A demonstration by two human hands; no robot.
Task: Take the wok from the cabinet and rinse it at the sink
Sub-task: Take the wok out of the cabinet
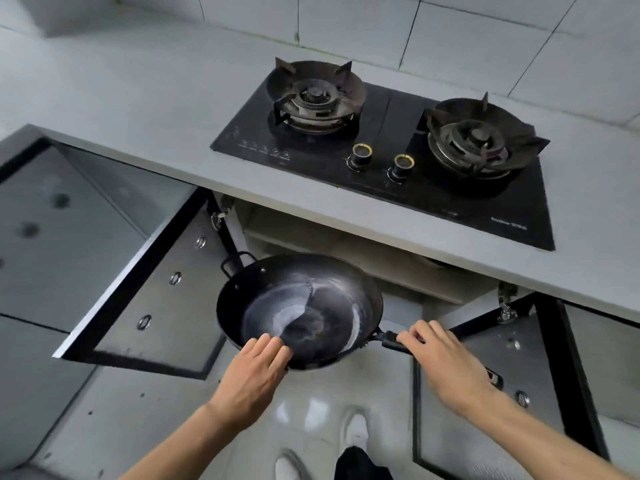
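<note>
1. Gripping the long dark handle [394,342] of the wok [299,311], the right hand [446,365] has its fingers curled over the top of it, close to where the handle meets the pan.
2. The left hand [254,372] grasps the near rim of the wok, fingers lying over the edge into the bowl, thumb hidden below.
3. The wok is held in the air, roughly level, in front of the open cabinet [346,258] under the counter [145,109]. Its dark inside shows pale streaks, and a small loop handle [233,263] sticks out on the far left side.
4. The left cabinet door [156,292] stands swung wide open, its edge just beside the wok's loop handle. The right cabinet door [502,393] is open too, below and beside the right hand.
5. Above, a black two-burner gas hob [391,154] is set into the counter, with two knobs [379,162] at its front edge and a tiled wall [415,32] behind.
6. White shoes [355,431] and a dark trouser leg show on the glossy floor [311,410] beneath the wok.
7. No sink shows in this view.
</note>
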